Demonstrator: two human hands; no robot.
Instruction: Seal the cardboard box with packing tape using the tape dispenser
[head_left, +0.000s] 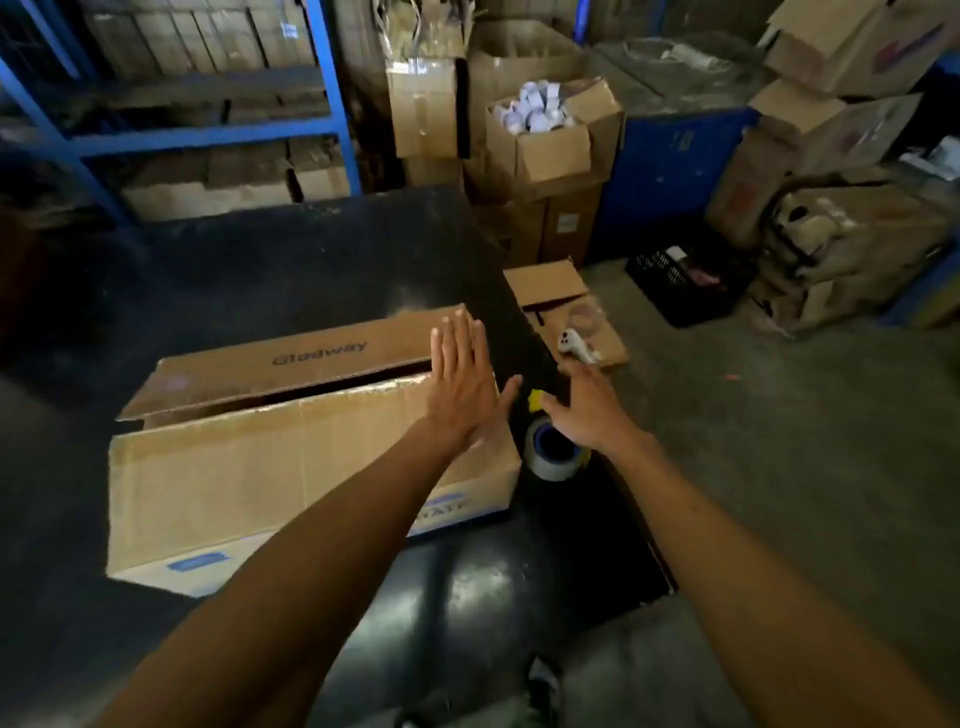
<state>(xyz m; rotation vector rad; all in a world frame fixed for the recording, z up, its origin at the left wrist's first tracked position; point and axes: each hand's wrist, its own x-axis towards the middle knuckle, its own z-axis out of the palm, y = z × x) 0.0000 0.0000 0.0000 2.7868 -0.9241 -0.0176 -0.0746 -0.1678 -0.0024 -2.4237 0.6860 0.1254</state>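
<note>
A long cardboard box (270, 457) lies on a black table (260, 260), its two top flaps nearly shut with a dark gap between them. My left hand (462, 384) lies flat, fingers spread, on the flaps at the box's right end. Just right of the box stands the tape dispenser (553, 449), a clear tape roll on a blue core with yellow parts. My right hand (587, 410) hovers over it with fingers apart, partly hiding its handle. I cannot tell whether the hand touches it.
The table's right edge runs right beside the dispenser. On the floor beyond it lie a flat cardboard piece (566, 306) with a white tool (574, 345), a black crate (685, 280) and stacked boxes (550, 135). Blue shelving (208, 135) stands behind the table.
</note>
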